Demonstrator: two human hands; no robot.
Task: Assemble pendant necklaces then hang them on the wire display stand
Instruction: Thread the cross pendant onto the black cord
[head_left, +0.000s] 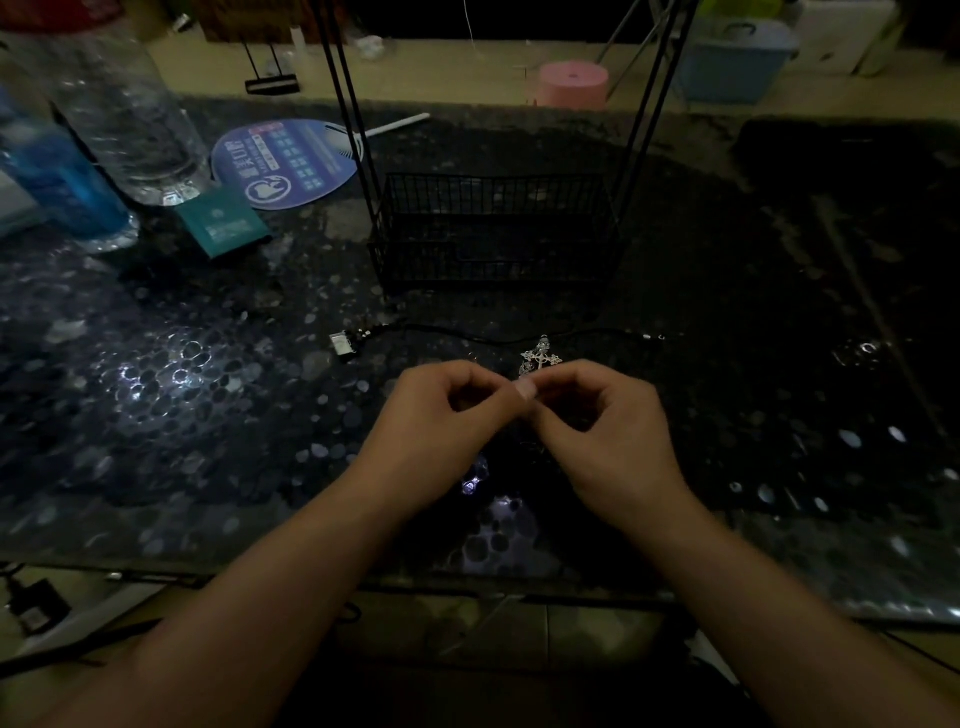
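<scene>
My left hand (441, 415) and my right hand (608, 421) meet fingertip to fingertip low over the dark table, pinching something small that I cannot make out in the dim light. Just beyond the fingertips lies a silver cross pendant (540, 357) on a black cord (467, 335) that runs left to right across the table. A small rectangular silver pendant (344, 344) lies at the cord's left end. The black wire display stand (493, 228) with its basket base stands behind, its uprights rising out of view.
At the left stand a clear plastic bottle (124, 114), a blue bottle (57, 176), a teal packet (223, 221) and a round blue hand fan (285, 161). A pink round container (573, 83) and a blue storage box (732, 62) sit at the back. The table's near edge (260, 577) is below my forearms.
</scene>
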